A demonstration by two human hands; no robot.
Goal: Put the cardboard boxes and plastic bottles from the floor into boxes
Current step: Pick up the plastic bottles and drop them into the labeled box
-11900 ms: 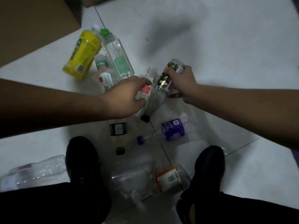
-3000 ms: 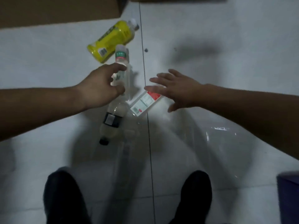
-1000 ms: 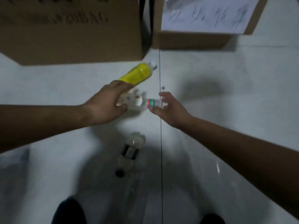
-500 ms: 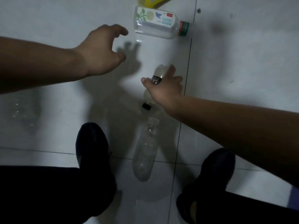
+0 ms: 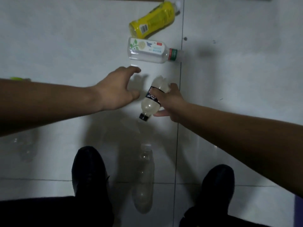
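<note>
The right hand (image 5: 170, 102) gripped the black-labelled bottle (image 5: 151, 102) round its body; whether it rested on the floor (image 5: 65, 46) or was lifted could not be told. The left hand (image 5: 114, 90) was open and empty just beside it. The task was judged part-done at most: the yellow bottle (image 5: 152, 19), green-banded bottle (image 5: 147, 51) and clear bottle (image 5: 144, 181) lay unboxed on the floor.
</note>
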